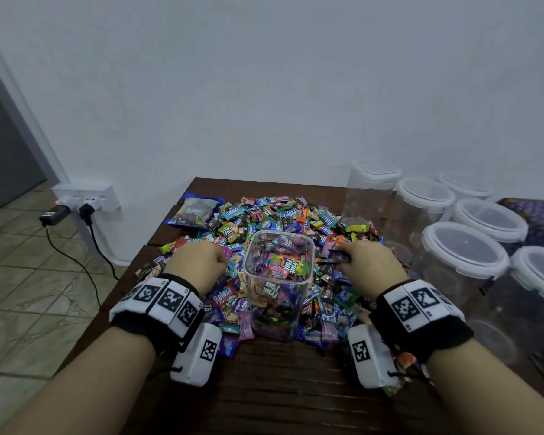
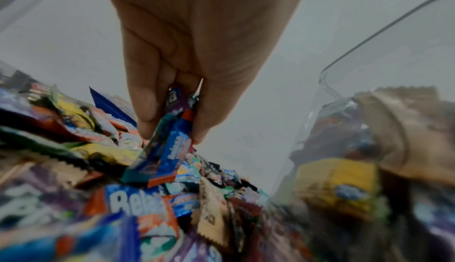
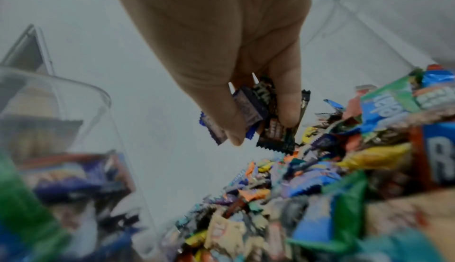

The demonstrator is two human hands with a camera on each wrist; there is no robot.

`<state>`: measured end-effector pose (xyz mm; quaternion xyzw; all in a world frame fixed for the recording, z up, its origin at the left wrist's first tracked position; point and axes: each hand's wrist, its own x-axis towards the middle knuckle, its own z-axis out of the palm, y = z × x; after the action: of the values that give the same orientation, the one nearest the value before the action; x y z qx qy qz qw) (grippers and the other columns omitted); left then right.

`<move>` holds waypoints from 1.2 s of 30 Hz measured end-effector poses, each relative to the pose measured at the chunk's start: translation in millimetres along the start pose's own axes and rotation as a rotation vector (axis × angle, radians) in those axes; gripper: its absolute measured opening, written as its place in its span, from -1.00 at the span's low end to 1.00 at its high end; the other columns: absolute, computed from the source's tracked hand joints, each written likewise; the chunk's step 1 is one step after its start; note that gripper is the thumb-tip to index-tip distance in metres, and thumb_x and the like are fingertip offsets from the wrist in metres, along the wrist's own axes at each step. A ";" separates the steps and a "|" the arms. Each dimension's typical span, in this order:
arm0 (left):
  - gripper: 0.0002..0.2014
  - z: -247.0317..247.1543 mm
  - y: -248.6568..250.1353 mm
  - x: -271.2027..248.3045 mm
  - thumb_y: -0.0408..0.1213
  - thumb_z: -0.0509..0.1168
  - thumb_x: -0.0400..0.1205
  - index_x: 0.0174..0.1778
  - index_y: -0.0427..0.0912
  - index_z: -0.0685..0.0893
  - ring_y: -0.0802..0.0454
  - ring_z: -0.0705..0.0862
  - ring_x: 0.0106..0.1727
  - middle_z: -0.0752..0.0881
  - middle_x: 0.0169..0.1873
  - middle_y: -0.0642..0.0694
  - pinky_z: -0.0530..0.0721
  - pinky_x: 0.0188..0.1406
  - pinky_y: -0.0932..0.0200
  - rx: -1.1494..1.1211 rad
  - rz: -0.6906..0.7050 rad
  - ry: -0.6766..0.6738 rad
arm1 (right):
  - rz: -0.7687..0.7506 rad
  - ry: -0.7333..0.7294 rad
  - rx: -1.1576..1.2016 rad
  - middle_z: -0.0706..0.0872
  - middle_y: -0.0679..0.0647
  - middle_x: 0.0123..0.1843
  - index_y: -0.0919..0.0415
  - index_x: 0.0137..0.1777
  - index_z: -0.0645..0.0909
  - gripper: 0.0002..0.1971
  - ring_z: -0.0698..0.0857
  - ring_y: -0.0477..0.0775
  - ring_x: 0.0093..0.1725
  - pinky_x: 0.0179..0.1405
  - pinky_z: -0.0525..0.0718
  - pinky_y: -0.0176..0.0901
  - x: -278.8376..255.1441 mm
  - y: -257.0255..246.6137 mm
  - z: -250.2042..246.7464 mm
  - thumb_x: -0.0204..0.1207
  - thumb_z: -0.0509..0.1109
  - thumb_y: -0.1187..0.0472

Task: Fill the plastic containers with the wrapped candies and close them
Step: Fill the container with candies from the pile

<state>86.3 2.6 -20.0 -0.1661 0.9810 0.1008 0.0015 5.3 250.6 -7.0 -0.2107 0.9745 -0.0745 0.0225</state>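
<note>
Both hands [image 1: 198,262] [image 1: 369,265] are clamped on candies [image 2: 169,149] beside the open container [image 1: 278,277]; loosely pinched wrappers could be dropped onto the worktop [image 1: 280,387].

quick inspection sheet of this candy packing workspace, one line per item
surface: dark wooden table, candy pile across the middle
job's things: open clear container upright in the pile, mostly full of wrapped candies; lidded empty containers at right
clutter: unopened candy bag at far left of the pile
grippers: left hand pinches blue wrapped candies; right hand pinches purple and black candies
cables: two black plugs and cables at the wall socket, trailing over the floor
surroundings: white wall, tiled floor
</note>
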 end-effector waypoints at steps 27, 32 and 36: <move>-0.89 -42.0 18.9 -42.3 -0.24 0.35 0.61 -0.12 0.00 0.79 0.12 0.66 -0.10 0.75 -0.18 0.05 0.57 -0.06 0.18 -0.640 0.066 0.380 | -0.339 0.194 0.878 0.71 -0.14 0.04 0.09 0.30 0.65 -0.66 0.64 -0.28 0.00 0.04 0.57 -0.50 -37.9 -67.5 -41.3 0.52 0.45 0.22; -0.89 -43.3 22.2 -43.6 -0.25 0.35 0.61 -0.14 0.02 0.78 0.16 0.64 -0.21 0.71 -0.27 0.09 0.58 -0.19 0.23 -0.687 0.091 0.390 | -0.376 0.187 0.728 0.71 -0.10 0.17 0.04 0.32 0.64 -0.64 0.61 -0.20 0.15 0.11 0.50 -0.47 -39.1 -72.4 -35.2 0.52 0.44 0.22; -0.90 -42.5 23.8 -42.3 -0.25 0.36 0.60 -0.13 0.00 0.79 0.24 0.59 -0.27 0.65 -0.33 0.20 0.47 -0.26 0.36 -0.710 0.094 0.395 | -0.391 0.196 0.676 0.69 -0.09 0.13 0.05 0.30 0.65 -0.63 0.58 -0.22 0.07 0.02 0.43 -0.57 -38.9 -71.9 -34.2 0.48 0.46 0.22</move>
<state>119.8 30.0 27.9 -0.1276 0.8732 0.3991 -0.2489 67.4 206.7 38.4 -0.3646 0.8342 -0.4135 -0.0173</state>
